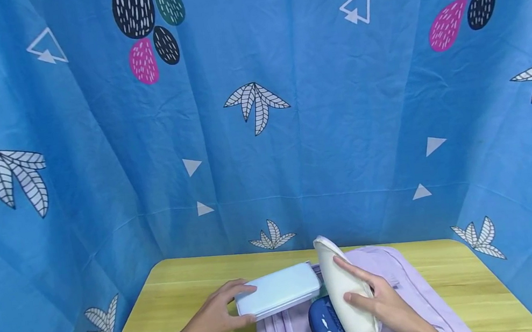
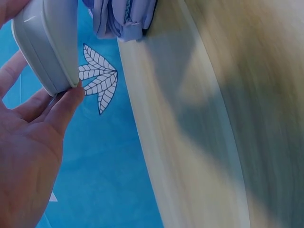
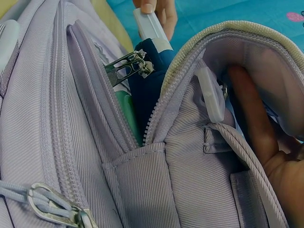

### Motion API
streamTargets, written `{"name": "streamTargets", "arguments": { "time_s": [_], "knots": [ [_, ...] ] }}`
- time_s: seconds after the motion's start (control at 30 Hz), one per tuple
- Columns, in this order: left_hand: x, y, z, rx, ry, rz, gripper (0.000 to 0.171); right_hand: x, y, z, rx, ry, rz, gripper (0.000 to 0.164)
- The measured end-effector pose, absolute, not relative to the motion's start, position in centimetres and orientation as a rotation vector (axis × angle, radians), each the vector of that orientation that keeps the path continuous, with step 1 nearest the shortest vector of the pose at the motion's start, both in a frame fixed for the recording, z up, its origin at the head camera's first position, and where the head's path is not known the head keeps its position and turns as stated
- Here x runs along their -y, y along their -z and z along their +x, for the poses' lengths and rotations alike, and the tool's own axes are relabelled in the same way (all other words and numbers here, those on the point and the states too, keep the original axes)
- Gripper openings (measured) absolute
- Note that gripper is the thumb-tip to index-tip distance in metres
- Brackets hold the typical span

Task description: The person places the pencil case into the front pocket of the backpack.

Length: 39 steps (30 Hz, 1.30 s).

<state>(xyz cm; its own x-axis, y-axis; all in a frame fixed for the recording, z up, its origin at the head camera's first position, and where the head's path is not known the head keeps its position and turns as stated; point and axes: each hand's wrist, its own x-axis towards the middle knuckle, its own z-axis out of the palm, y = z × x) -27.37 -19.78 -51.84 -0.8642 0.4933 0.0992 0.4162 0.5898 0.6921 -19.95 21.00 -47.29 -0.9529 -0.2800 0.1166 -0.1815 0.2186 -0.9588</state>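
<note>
My left hand (image 1: pixel 220 312) grips the end of a light blue, box-shaped case (image 1: pixel 281 290), thumb on one side and fingers on the other. The case is tilted over the edge of a lilac backpack (image 1: pixel 423 295) that lies on the table. With my right hand (image 1: pixel 385 302) I hold back the cream pocket flap (image 1: pixel 337 280) of the backpack. One finger (image 3: pixel 254 109) shows against the flap's lilac lining in the right wrist view. Between flap and light case, a dark blue zipped case (image 1: pixel 322 323) with a white heart sits in the unzipped pocket.
Beside the dark blue case, a green thing (image 3: pixel 125 111) is partly hidden in the pocket. A metal zip pull (image 3: pixel 59 206) hangs on the bag. Around the wooden table (image 1: pixel 163 301) hangs a blue patterned curtain (image 1: pixel 267 176).
</note>
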Motion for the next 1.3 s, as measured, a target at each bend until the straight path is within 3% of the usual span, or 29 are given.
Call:
{"name": "streamTargets", "arguments": {
  "time_s": [1.3],
  "knots": [
    [17.5, 51.9, -28.9, -2.573, -1.183, 0.82, 0.057, -20.3, 47.9, -20.0, -2.287, 1.912, -0.541, 0.067]
  ]
}}
